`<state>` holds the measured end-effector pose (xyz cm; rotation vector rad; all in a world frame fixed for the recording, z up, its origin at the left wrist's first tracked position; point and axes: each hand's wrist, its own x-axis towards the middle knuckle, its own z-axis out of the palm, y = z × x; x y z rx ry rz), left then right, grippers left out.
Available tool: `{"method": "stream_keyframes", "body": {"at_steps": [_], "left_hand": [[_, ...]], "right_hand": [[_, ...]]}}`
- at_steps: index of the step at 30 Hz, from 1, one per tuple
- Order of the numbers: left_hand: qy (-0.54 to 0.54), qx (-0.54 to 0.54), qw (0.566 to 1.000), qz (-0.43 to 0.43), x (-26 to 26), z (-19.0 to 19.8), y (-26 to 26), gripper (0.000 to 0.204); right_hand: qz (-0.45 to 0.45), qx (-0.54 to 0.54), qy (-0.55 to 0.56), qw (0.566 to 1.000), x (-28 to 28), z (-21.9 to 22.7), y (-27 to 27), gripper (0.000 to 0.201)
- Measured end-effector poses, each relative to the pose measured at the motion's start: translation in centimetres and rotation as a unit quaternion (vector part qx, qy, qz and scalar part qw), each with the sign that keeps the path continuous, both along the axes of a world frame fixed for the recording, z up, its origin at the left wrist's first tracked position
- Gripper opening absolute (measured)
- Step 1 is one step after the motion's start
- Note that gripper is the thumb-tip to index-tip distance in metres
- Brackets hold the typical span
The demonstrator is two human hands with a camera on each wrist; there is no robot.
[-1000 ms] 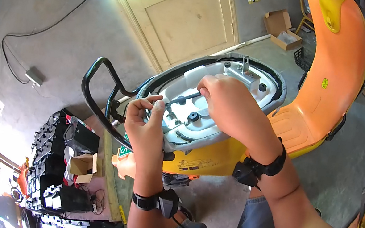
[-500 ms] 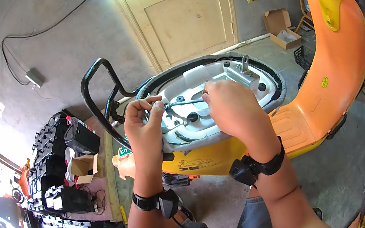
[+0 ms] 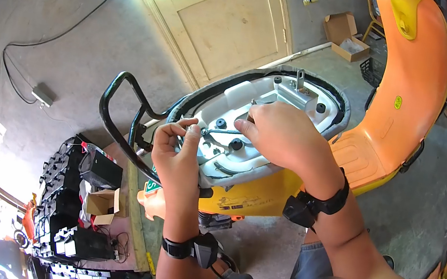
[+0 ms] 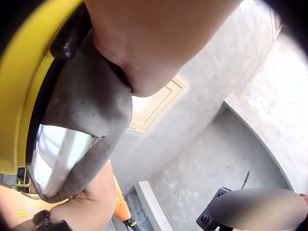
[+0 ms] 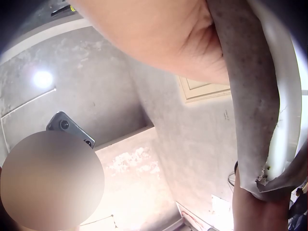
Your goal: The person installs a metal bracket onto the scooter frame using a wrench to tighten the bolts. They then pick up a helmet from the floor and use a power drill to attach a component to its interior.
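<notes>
A seat turned underside up shows its white base (image 3: 237, 92) inside a grey cover edge (image 3: 347, 109). Across the base lies a thin dark rod-like tool (image 3: 224, 132). At its rounded end, my left hand (image 3: 178, 147) has its thumb and curled fingers closed, fingertips partly hidden. My right hand (image 3: 283, 128) grips the other end with fingers curled and thumb pointing left; the fingers hide that end. In the left wrist view, my left hand (image 4: 144, 53) reaches past the grey cover (image 4: 96, 106). My right hand (image 5: 178, 38) is beyond the cover (image 5: 250, 96) in the right wrist view.
A black tubular rail (image 3: 115, 122) stands left of the seat. The orange and yellow scooter body (image 3: 414, 82) rises at the right. Black batteries (image 3: 60, 190) and an open carton (image 3: 102, 205) are at lower left; another carton (image 3: 350, 46) lies near the door (image 3: 230, 24).
My right hand has turned and shifted, its thumb now lower and extended leftward. The tool's visible shaft has swung down to nearly level. My left hand has stayed almost still.
</notes>
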<state>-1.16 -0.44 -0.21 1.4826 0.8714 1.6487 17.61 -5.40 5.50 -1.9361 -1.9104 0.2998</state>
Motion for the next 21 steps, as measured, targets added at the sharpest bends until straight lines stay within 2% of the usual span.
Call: {"method": "stream_keyframes", "body": {"at_steps": [1,3,6,10,13,15,19,21], "left_hand": [[-0.003,0.002,1.000,-0.002,0.0,0.0,0.0,0.018],[-0.006,0.004,1.000,-0.003,0.0,0.0,0.0,0.017],[-0.013,0.006,1.000,-0.006,0.0,0.0,0.0,0.015],[-0.004,0.001,1.000,-0.004,0.0,0.2,-0.2,0.015],[-0.001,-0.001,1.000,-0.002,0.0,0.2,-0.2,0.016],[-0.004,-0.001,1.000,-0.002,0.0,0.2,-0.2,0.018],[-0.009,-0.003,1.000,0.002,0.2,0.1,-0.1,0.018],[-0.012,-0.001,1.000,0.003,0.1,0.1,-0.1,0.018]], "right_hand": [[0.000,-0.001,0.000,1.000,0.1,-0.7,0.1,0.037],[0.025,0.156,0.028,0.987,0.4,-2.4,0.4,0.034],[0.052,0.124,0.051,0.990,0.7,-2.2,0.6,0.025],[0.047,0.140,0.036,0.988,0.8,-2.4,1.4,0.019],[0.050,0.198,0.069,0.977,0.8,-2.5,1.7,0.018],[0.036,0.252,0.078,0.964,0.7,-2.6,1.8,0.007],[0.034,0.232,0.084,0.969,0.7,-3.0,2.0,0.007],[0.022,0.189,0.046,0.981,0.7,-2.9,1.9,0.019]]}}
